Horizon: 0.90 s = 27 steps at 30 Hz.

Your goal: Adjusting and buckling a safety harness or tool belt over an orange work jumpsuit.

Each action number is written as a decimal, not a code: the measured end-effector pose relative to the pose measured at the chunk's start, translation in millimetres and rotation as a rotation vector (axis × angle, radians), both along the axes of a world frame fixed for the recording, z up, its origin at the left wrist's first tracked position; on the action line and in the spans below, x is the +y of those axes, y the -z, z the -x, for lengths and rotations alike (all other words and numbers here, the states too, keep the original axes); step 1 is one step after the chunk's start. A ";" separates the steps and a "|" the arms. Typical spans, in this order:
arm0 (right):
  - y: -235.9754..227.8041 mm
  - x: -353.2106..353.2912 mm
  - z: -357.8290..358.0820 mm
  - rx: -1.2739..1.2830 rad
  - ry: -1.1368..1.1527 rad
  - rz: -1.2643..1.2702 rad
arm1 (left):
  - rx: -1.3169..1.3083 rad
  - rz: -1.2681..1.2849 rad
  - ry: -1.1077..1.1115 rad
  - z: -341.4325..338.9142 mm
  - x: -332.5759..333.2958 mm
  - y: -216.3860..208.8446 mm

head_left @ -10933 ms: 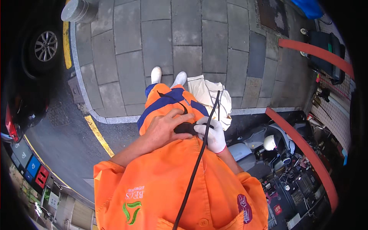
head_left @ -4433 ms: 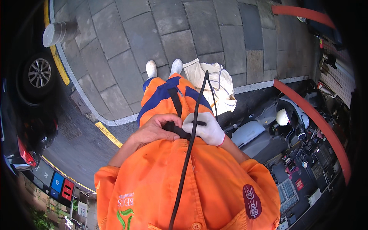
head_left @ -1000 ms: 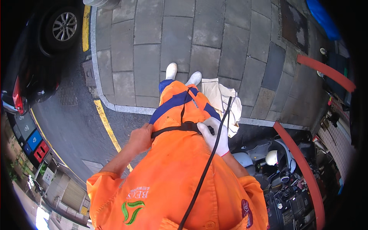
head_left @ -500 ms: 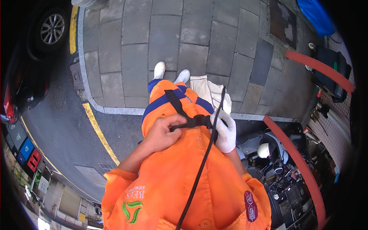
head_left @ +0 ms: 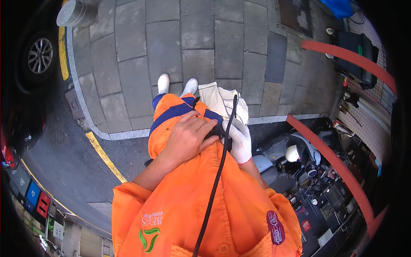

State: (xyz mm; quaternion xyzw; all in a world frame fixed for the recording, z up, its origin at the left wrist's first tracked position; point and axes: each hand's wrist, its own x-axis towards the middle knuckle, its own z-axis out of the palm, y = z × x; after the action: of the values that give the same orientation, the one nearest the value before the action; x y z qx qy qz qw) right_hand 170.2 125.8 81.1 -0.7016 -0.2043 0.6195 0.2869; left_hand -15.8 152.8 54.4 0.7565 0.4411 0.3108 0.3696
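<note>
At the front of my waist, both hands are at a black webbing belt [head_left: 217, 129] worn over orange work clothes [head_left: 184, 205]. My bare left hand [head_left: 188, 135] lies across the belt with its fingers curled over it, hiding most of the left part. My right hand [head_left: 239, 141], in a white glove, is closed around the belt's right side; its fingertips are partly hidden. A thin black cord [head_left: 216, 180] runs up the jacket and passes in front of the glove. Off-white cloth [head_left: 220, 98] hangs beyond my right hand, beside my legs.
White boots [head_left: 163, 83] stand on grey paving. A red rail [head_left: 329, 156] crosses the right side, with a parked scooter [head_left: 274, 160] and a white helmet [head_left: 293, 153] behind it. On the left are a dark car's wheel [head_left: 40, 55] and a grey bucket [head_left: 77, 13].
My left hand has moved from pinching the strap's left side to lying over the belt's middle, near the right hand. The loose strap end is now mostly hidden. The view has shifted.
</note>
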 end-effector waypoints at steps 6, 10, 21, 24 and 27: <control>5.1 -3.2 3.2 -0.060 -0.033 -0.103 | 0.066 0.251 0.086 0.5 -7.0 8.6; -1.1 -3.6 0.1 -0.073 -0.076 -0.104 | -0.245 0.728 0.139 8.0 -1.5 13.3; 1.0 -7.5 -7.0 0.055 0.115 0.002 | -0.109 0.552 0.194 -5.2 7.7 1.9; 0.1 -7.3 -6.8 0.014 0.025 -0.037 | -0.194 0.613 0.138 -0.3 2.1 4.3; -9.8 2.3 -6.8 0.078 0.018 0.080 | -0.269 0.563 0.026 3.1 -8.9 11.9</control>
State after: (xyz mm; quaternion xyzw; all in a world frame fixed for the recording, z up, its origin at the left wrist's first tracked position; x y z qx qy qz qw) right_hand 177.0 128.2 90.9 -0.6896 -0.1618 0.6515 0.2716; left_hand -18.9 143.9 42.5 0.5818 0.4473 0.2692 0.6237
